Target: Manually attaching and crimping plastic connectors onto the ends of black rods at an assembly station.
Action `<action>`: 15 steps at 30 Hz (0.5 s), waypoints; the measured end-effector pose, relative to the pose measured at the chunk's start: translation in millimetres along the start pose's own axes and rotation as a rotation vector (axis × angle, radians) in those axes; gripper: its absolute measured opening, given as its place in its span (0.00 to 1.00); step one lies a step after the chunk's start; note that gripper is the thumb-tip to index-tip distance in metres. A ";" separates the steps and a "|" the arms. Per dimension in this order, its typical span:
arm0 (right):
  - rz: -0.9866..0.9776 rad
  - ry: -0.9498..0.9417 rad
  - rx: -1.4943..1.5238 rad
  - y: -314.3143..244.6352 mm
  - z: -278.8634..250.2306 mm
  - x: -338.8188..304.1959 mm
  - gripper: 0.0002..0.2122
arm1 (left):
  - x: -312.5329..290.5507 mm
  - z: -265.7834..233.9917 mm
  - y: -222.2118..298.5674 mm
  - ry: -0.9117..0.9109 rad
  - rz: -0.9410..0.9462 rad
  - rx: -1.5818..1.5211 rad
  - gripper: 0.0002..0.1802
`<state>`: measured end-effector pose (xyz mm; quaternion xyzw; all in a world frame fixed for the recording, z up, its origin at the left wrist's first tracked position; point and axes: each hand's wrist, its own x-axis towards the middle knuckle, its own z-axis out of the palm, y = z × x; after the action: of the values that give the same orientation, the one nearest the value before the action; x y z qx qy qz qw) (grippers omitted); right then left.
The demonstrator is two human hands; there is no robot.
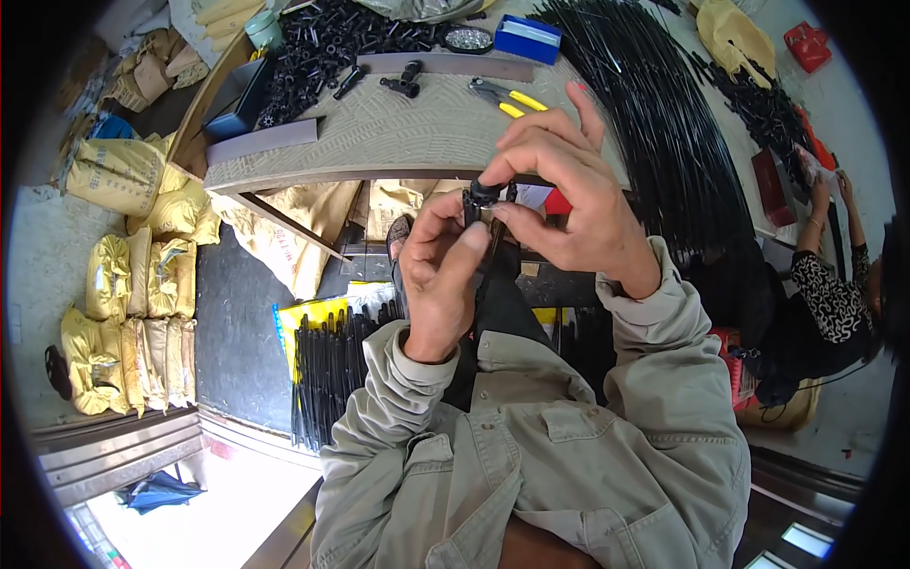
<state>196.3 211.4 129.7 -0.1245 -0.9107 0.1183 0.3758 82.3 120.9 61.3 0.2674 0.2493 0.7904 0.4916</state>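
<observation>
Just beyond the table's front edge, a small black plastic fitting (484, 196) is held between my two hands. My left hand (438, 284) is closed, its thumb and fingers gripping the fitting from below. Thumb and index finger of my right hand (578, 204) pinch its upper end, while the other fingers are raised. Fingertips partly cover the piece, so its exact shape is hard to make out. Beyond my hands on the table lie pliers with yellow handles (519, 102) and a loose black jointed fitting (403, 82).
A heap of black fittings (322, 47) covers the table's back left. Near it are a dish of small metal parts (467, 39) and a blue box (528, 40). Long black rods (645, 104) lie right. Black tubes (332, 370) stand by my lap. A co-worker's patterned sleeve (829, 294) shows far right.
</observation>
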 end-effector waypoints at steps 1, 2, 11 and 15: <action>0.017 0.012 -0.019 -0.6 0.8 -1.1 0.10 | 1.1 -5.1 -0.1 -0.031 -0.005 0.005 0.15; 0.023 0.018 -0.018 -0.4 0.7 -2.1 0.10 | 2.1 -9.6 -0.6 -0.062 -0.011 0.011 0.15; -0.063 0.071 0.096 7.9 2.2 -8.0 0.11 | 2.6 -6.7 -1.3 -0.022 0.052 0.074 0.17; 0.035 0.206 0.249 5.7 16.0 -12.2 0.11 | 3.7 -1.5 -0.9 0.021 0.086 0.100 0.17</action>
<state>194.1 211.0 108.9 -0.1044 -0.8434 0.2235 0.4773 80.6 124.4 60.3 0.2937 0.2821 0.8001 0.4404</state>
